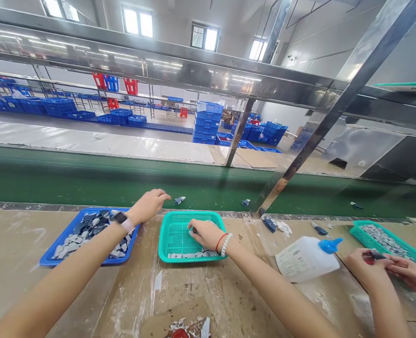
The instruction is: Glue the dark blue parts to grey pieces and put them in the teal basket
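Reach sets the layout: our open left hand (pixel 147 206) hangs beside the blue plastic tray (pixel 70 264); our right hand (pixel 206 234) pinches a small grey piece (pixel 192 232) in the teal mesh tray (pixel 193 213).

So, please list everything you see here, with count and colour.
work bench: 1, tan, under everything
blue tray: 1, blue, bench left, grey parts inside
teal basket: 1, teal, bench middle, holding grey parts
second teal basket: 1, teal, bench far right
white bottle: 1, white with blue cap, bench right
conveyor belt: 1, green, behind the bench
small parts: 3, dark grey, on the belt
stacked crates: many, blue, far back
co-worker's hands: 2, right edge, holding a dark part
left hand: 1, near the blue tray
right hand: 1, touching parts in the teal basket
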Motion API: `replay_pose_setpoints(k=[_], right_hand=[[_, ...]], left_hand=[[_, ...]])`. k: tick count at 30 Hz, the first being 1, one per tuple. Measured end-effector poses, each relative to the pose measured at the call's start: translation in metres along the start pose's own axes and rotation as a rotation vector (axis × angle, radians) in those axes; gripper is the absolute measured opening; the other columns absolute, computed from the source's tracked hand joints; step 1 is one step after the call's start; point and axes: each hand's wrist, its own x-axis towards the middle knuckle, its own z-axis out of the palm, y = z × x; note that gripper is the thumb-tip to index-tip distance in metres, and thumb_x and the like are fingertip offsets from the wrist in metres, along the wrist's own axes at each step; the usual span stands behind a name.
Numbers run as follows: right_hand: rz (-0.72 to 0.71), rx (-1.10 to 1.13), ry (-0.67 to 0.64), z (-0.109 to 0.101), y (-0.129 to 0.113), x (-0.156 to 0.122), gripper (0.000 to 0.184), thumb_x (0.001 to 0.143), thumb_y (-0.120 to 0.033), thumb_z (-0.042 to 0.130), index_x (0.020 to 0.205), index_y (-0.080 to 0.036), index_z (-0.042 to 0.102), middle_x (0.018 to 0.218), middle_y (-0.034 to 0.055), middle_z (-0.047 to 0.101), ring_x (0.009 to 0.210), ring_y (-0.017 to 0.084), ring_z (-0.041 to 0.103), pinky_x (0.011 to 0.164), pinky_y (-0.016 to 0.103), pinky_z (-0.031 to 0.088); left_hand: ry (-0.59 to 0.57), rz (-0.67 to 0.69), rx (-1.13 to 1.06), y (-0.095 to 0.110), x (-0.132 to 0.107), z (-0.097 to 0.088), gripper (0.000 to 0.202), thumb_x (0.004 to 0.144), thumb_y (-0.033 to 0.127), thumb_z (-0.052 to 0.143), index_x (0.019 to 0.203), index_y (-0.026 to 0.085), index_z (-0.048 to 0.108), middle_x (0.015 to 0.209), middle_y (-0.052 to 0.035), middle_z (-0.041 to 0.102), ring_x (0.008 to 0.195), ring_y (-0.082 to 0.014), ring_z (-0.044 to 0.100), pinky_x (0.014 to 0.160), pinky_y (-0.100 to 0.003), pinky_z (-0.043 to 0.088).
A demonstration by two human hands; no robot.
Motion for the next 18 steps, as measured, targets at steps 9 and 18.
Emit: replay_pose_setpoints(k=[9,18], right_hand=[[0.328,0.791,0.065,-0.022,0.005,-0.09,0.049,0.066,-0.061,0.069,0.083,-0.016,0.062,0.062,-0.0003,0.063,0.053,0.012,0.062,0.053,0.025,0.055],[0.632,0.842,0.191,0.021,-0.038,-0.195,0.03,0.055,-0.038,0.085,0.076,-0.02,0.071,0.071,0.0042,0.073,0.062,0.017,0.069,0.057,0.025,0.057]], left_hand=[[-0.352,0.08,0.096,-0.016,0.099,0.053,0.026,0.091,0.025,0.057,0.114,0.012,0.059,0.103,-0.0073,0.064,0.092,-0.0188,0.062,0.087,-0.04,0.051],[0.061,-0.082,-0.049,-0.009,-0.004,-0.011,0.064,0.092,0.061,0.032,0.112,0.006,0.059,0.102,-0.0032,0.053,0.102,-0.0169,0.054,0.094,-0.034,0.042]])
